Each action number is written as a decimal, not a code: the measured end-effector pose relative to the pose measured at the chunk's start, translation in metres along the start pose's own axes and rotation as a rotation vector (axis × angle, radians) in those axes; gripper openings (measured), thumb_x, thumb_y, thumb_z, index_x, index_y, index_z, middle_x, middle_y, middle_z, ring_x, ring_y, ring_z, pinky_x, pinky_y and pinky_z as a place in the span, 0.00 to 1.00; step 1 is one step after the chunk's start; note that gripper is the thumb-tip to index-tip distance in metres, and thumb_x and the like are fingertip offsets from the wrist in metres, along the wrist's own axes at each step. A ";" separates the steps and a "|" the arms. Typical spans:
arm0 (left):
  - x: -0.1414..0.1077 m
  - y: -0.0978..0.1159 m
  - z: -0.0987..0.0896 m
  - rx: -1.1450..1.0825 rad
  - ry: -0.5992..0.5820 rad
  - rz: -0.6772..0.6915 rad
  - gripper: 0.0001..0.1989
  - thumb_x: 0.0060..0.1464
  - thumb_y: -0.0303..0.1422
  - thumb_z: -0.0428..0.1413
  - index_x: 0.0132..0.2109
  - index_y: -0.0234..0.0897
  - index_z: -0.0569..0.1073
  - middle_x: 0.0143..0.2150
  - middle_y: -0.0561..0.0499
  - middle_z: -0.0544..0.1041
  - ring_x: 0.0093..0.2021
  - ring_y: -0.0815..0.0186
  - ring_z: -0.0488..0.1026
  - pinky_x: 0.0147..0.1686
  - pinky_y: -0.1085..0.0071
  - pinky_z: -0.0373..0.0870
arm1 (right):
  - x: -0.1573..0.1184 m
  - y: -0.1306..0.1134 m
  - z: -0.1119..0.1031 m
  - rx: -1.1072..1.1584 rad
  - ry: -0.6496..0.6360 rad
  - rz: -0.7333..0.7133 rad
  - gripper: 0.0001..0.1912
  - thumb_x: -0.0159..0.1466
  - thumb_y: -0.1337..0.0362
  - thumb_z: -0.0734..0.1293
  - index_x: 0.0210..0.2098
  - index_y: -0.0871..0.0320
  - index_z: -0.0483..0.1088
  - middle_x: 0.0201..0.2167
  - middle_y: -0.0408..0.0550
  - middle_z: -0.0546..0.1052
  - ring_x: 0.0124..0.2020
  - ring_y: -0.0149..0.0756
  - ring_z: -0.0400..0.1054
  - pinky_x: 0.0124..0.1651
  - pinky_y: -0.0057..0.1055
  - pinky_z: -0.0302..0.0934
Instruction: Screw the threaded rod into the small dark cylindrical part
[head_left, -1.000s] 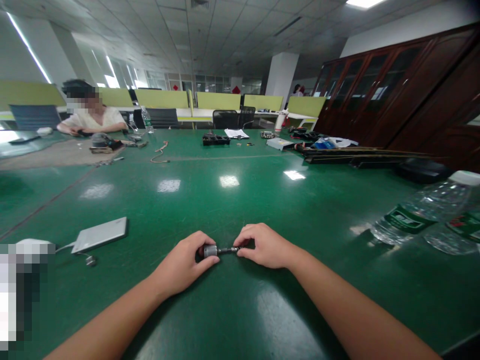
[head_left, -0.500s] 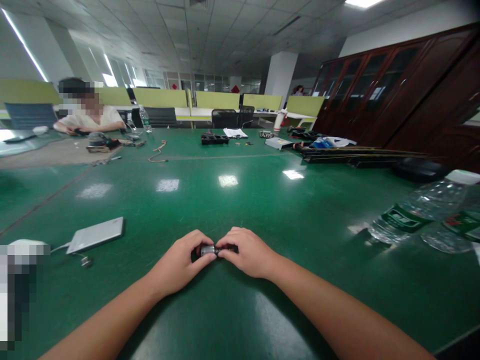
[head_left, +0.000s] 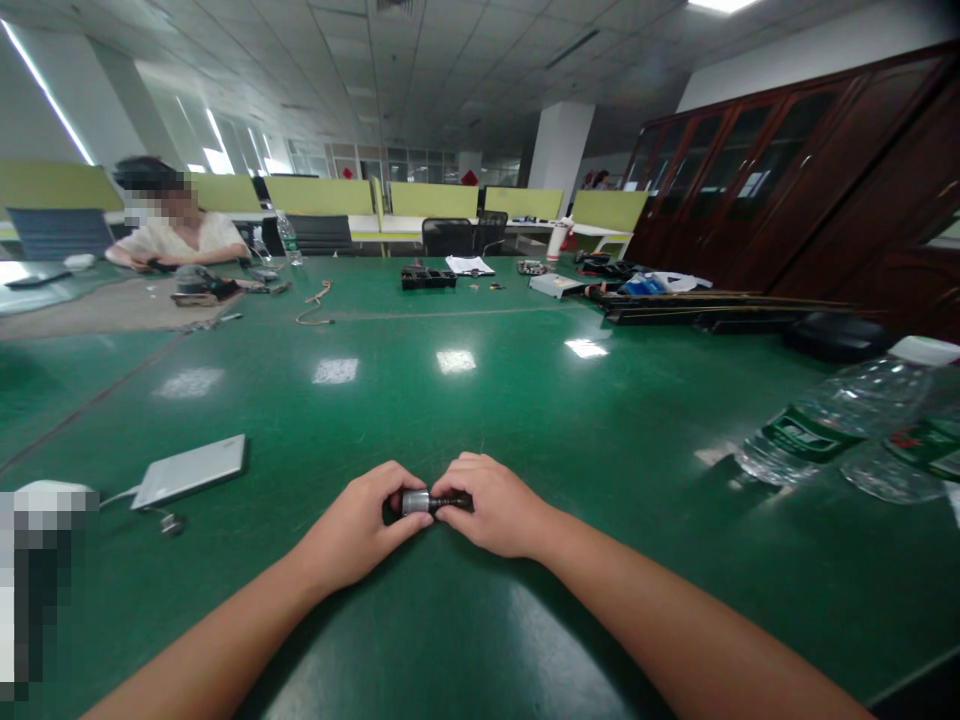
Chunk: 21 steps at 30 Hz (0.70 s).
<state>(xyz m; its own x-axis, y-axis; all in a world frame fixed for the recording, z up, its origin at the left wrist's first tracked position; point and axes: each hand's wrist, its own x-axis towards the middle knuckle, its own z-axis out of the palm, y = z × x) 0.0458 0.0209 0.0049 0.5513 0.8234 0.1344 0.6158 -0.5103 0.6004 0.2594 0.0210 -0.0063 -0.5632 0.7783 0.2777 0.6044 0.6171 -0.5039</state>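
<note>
We count one small metal cylinder (head_left: 417, 501) with a dark thin shaft (head_left: 448, 499) sticking out of it, held low over the green counter (head_left: 480, 400) between our two hands. Right of the cylinder lie two clear water bottles (head_left: 832, 420) on their sides, each with a green label; the writing on them is too small for us to read. Left of the cylinder sits one flat silver device (head_left: 191, 470) with a cable, and beyond it one white object (head_left: 49, 493). Far behind the cylinder, one other person (head_left: 176, 235) sits at the counter. Our left hand (head_left: 360, 525) curls its fingers (head_left: 409, 522) closed around the cylinder. Our right hand (head_left: 499, 505) pinches the shaft, thumb and fingers (head_left: 454, 515) pressed together on it, the two hands nearly touching.
</note>
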 end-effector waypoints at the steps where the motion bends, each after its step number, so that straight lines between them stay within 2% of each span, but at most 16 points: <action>1: 0.000 0.000 0.000 -0.002 -0.001 -0.006 0.08 0.58 0.37 0.58 0.42 0.38 0.74 0.36 0.51 0.74 0.36 0.62 0.71 0.36 0.68 0.66 | 0.000 0.001 0.000 0.001 0.004 -0.006 0.06 0.60 0.67 0.71 0.38 0.56 0.75 0.32 0.45 0.76 0.38 0.36 0.66 0.43 0.32 0.57; 21: 0.000 -0.002 0.000 -0.005 -0.004 -0.023 0.09 0.58 0.37 0.57 0.43 0.38 0.73 0.36 0.51 0.74 0.35 0.63 0.71 0.35 0.69 0.66 | -0.002 0.003 -0.006 0.017 0.000 -0.029 0.06 0.59 0.68 0.71 0.37 0.57 0.76 0.30 0.44 0.77 0.36 0.35 0.67 0.42 0.31 0.58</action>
<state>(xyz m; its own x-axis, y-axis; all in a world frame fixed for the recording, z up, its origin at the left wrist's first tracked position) 0.0448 0.0214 0.0036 0.5393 0.8340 0.1170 0.6254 -0.4896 0.6076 0.2660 0.0222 -0.0036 -0.5806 0.7599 0.2924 0.5777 0.6376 -0.5097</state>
